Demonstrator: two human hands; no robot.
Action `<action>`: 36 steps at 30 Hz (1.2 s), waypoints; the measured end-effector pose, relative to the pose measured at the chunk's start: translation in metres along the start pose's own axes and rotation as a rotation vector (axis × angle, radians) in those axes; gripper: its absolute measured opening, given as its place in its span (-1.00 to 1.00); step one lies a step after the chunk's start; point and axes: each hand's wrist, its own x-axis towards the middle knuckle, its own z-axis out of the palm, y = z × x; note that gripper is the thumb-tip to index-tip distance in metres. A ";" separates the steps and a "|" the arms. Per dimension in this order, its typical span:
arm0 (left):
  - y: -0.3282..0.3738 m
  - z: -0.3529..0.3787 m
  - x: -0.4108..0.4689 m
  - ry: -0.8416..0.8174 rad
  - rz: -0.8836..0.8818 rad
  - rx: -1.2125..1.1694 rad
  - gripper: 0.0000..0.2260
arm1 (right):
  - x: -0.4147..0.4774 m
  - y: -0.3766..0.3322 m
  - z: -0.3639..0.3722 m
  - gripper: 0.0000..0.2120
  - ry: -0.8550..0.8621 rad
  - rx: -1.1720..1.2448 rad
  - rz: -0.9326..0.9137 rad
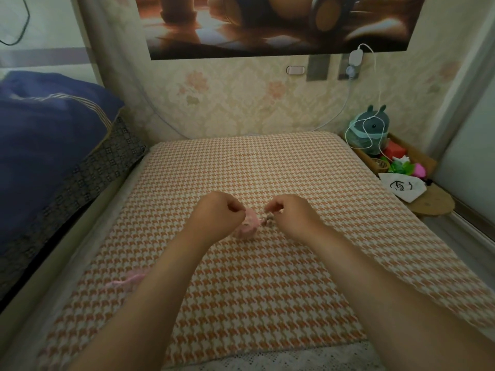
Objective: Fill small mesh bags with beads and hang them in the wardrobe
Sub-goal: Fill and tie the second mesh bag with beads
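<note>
while both hands work at centre frame on the bed [267,162], we log the task as early-stage. left hand [218,210]: fingers curled, apparently pinching the mouth of the pink mesh bag [247,227], which lies on the bed cover between the hands. right hand [290,214]: thumb and forefinger pressed together just above a small cluster of beads [268,220] beside the bag; whether a bead or a cord sits in that pinch we cannot tell. bag looks plump, so we judge it partly filled. second mesh bag [131,280], lower left, lies flat, seemingly unfilled. no wardrobe in view; closing, second fill and hanging remain.
</note>
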 end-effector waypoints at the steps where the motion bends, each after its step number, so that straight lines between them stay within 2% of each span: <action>1: -0.002 -0.002 0.001 -0.005 0.000 0.006 -0.88 | 0.001 0.001 0.003 -0.77 -0.027 -0.034 0.009; 5: -0.006 -0.002 0.003 -0.025 -0.007 0.001 -0.89 | 0.004 0.003 0.011 -0.83 -0.094 -0.207 0.001; 11: -0.007 -0.002 0.004 -0.089 0.011 -0.013 -0.84 | 0.005 0.006 0.017 -0.91 -0.042 -0.209 0.007; 16: -0.012 -0.005 0.005 -0.102 0.024 -0.041 -0.78 | 0.007 -0.012 0.011 -0.91 0.091 0.168 0.051; 20: -0.015 -0.006 0.004 -0.101 0.011 -0.080 -0.77 | 0.000 -0.045 0.001 -0.91 0.141 0.357 -0.075; 23: -0.015 -0.005 0.003 -0.090 -0.019 -0.150 -0.78 | -0.011 -0.056 0.002 -0.91 0.066 0.289 -0.180; 29: -0.016 -0.002 0.000 -0.117 -0.036 -0.241 -0.75 | -0.019 -0.052 0.004 -0.88 0.023 -0.067 -0.297; 36: -0.019 -0.001 0.004 -0.105 -0.034 -0.254 -0.81 | -0.013 -0.048 0.004 -0.82 -0.015 -0.185 -0.240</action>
